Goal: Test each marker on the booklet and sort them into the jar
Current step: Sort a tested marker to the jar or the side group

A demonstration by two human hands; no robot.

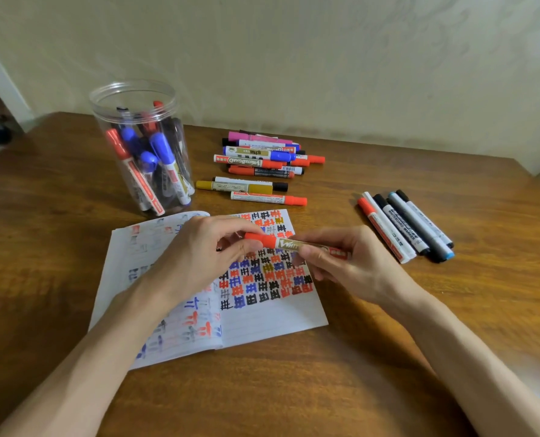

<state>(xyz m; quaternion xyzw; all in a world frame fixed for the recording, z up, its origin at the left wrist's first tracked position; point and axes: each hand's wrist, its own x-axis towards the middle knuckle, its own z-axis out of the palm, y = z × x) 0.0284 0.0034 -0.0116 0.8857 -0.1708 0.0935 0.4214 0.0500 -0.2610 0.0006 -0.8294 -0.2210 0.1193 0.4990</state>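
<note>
Red-capped, gold-labelled whiteboard marker [281, 243] is held level just above the open, scribble-covered paper booklet [262, 323]. The left hand [199, 257] pinches its cap and the right hand [341, 263] is curled round its barrel. The cap is on, so this is probably uncapping. Next comes a straight pull, a test stroke, then the clear plastic jar [100, 121].

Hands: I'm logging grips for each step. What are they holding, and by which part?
One red marker, held level above the booklet. The left hand pinches its red cap; the right hand grips the barrel toward the other end.
</note>
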